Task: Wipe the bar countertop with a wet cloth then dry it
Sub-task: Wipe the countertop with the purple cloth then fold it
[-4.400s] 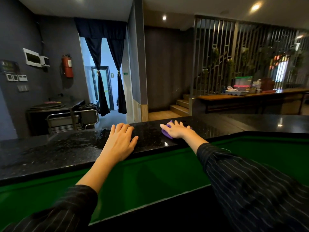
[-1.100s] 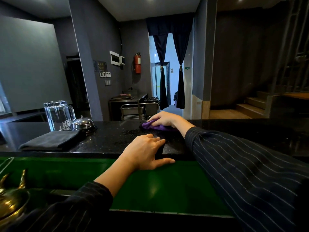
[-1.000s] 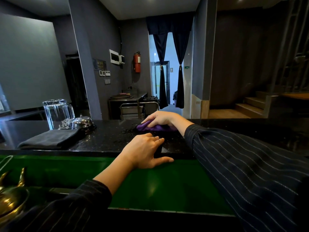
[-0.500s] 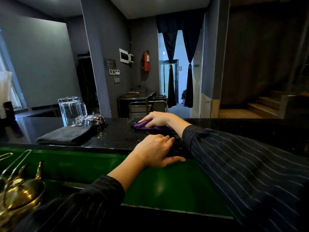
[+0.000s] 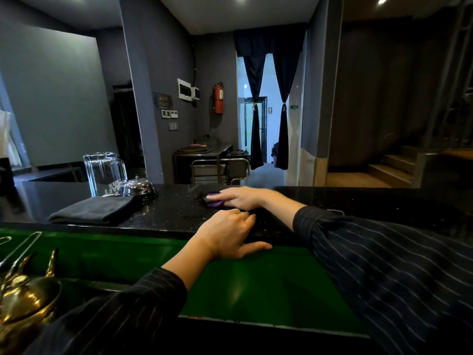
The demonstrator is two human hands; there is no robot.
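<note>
Black speckled stone forms the desk [image 5: 179, 213], seen from behind the bar by a person in dark pinstriped sleeves. Their right hand [image 5: 240, 198] lies flat, fingers together, pressing a purple cloth [image 5: 213, 201] onto the far middle of the desk (only its left end shows past the fingers). Just nearer, the left hand [image 5: 227, 237] rests palm down on the desk's near edge, fingers loosely spread, thumb over the green ledge [image 5: 256, 278], holding nothing. To the left lie a folded dark cloth [image 5: 94, 213], a glass pitcher [image 5: 103, 174] and a metal call bell [image 5: 138, 187] just beside it.
</note>
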